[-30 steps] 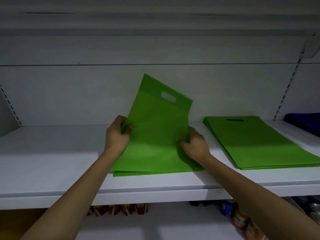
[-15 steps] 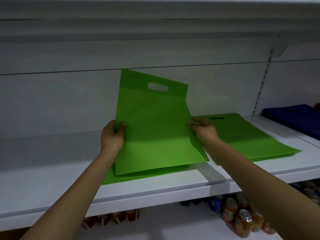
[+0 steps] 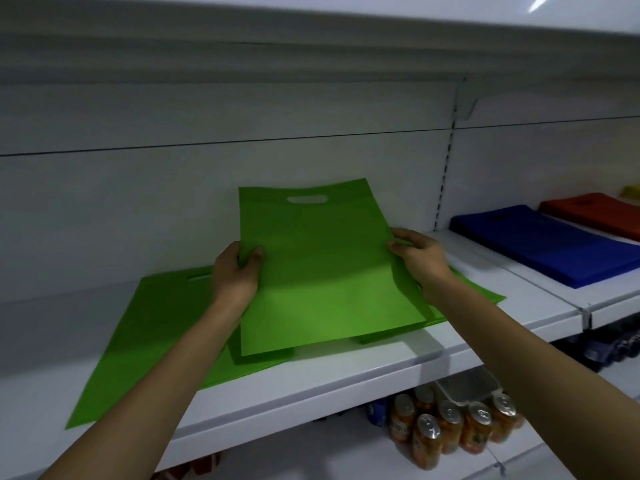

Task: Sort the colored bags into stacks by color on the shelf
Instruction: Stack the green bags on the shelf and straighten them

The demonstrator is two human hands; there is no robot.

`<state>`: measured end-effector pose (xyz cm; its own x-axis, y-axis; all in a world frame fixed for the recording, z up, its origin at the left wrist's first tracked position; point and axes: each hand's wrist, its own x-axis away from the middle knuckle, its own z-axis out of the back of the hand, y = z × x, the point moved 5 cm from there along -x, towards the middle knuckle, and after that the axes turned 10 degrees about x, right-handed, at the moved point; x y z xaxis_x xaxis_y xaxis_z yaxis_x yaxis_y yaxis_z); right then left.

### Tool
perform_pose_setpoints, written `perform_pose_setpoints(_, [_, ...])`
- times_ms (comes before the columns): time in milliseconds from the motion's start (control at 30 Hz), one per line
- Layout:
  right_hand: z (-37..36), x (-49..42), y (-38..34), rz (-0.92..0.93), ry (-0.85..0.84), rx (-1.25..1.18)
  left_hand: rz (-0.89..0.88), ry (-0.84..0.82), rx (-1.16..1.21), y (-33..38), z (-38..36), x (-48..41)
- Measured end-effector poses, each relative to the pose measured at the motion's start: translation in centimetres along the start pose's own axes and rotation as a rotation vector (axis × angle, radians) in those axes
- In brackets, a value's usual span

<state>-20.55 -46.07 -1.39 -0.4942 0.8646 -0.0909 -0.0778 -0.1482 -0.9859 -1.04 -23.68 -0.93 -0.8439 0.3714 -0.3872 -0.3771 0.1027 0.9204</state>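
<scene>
I hold a flat green bag (image 3: 322,268) with a cut-out handle slot tilted above the white shelf (image 3: 381,362). My left hand (image 3: 235,275) pinches its left edge and my right hand (image 3: 420,258) pinches its right edge. Beneath it on the left lies a green bag pile (image 3: 145,341). A second green stack (image 3: 481,294) peeks out at the right, mostly hidden by the held bag and my right arm. Further right lie a blue bag stack (image 3: 550,244) and a red bag stack (image 3: 599,211).
A yellow item (image 3: 632,192) shows at the far right edge. Orange drink cans (image 3: 450,431) stand on the lower shelf under the front edge. A slotted upright (image 3: 446,174) divides the shelf's back wall. An upper shelf hangs overhead.
The green bag has come off the left pile and moved right, over the second green stack. My view has swung right, bringing the blue and red stacks into sight.
</scene>
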Motion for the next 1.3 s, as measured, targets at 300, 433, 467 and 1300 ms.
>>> perform_pose_setpoints(300, [6.2, -3.5, -0.1, -0.006, 0.019, 0.029, 0.042, -0.017, 0.010, 1.1, -6.9, -0.3])
perform_pose_setpoints(433, [8.0, -4.9, 0.6, -0.010, 0.036, 0.052, 0.048, -0.016, 0.006, 1.4, -9.1, -0.1])
perform_pose_setpoints(467, [8.4, -5.2, 0.8, -0.011, 0.038, 0.052, 0.044, -0.015, 0.004, 1.4, -9.5, 0.0])
perform_pose_setpoints(1300, [10.3, -9.3, 6.1, 0.061, -0.037, 0.425, 0.154, -0.031, -0.293, -4.6, -13.2, 0.2])
